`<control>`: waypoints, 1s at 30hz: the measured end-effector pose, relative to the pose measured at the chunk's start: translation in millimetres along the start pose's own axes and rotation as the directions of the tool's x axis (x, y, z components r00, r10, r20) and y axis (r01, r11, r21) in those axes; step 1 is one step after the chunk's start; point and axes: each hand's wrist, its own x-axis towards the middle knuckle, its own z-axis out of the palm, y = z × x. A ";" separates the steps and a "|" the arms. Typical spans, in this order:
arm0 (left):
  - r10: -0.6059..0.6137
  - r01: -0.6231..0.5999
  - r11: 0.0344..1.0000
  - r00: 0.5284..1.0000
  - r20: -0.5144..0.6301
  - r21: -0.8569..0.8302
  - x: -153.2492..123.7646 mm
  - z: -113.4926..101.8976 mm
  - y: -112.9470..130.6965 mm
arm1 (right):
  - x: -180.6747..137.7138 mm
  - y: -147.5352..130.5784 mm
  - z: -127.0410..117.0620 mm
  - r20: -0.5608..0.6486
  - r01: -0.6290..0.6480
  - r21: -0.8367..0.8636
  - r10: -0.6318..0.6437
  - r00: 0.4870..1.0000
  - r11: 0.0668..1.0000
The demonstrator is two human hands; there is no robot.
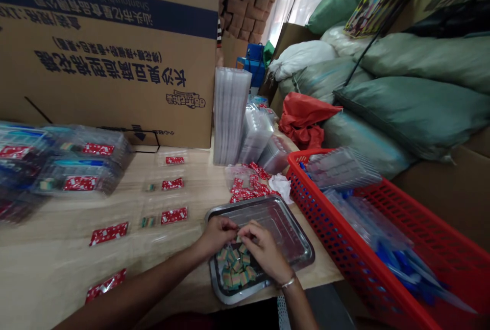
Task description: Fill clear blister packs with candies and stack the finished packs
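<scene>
Green-and-tan striped pieces [236, 271] lie heaped in the near part of a metal tray [285, 233], set on a pale table [42, 248]. Left hand [219, 235] and right hand [264, 251] meet just above the heap, thumbs and fingers bent in a narrow grip; whether either pinches a piece cannot be told. Red patterned packets [174, 216] lie to the left; to the right stands a red basket [325, 217] containing clear plastic trays [342, 166].
</scene>
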 end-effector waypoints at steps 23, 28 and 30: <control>0.088 -0.092 0.994 0.993 -0.073 -0.061 -2.4 -14.4 3.9 | 0.6 13.4 17.5 -0.078 -0.159 -0.039 0.156 0.985 0.987; 0.151 -0.173 0.980 0.968 -0.202 -0.097 -13.5 -17.0 9.6 | 19.6 1.2 52.7 -0.315 -0.095 0.387 0.228 0.921 0.917; 0.167 -0.197 0.974 0.958 -0.233 -0.112 -17.9 -21.8 11.2 | 23.6 -4.6 65.9 -0.404 -0.058 0.374 0.219 0.888 0.926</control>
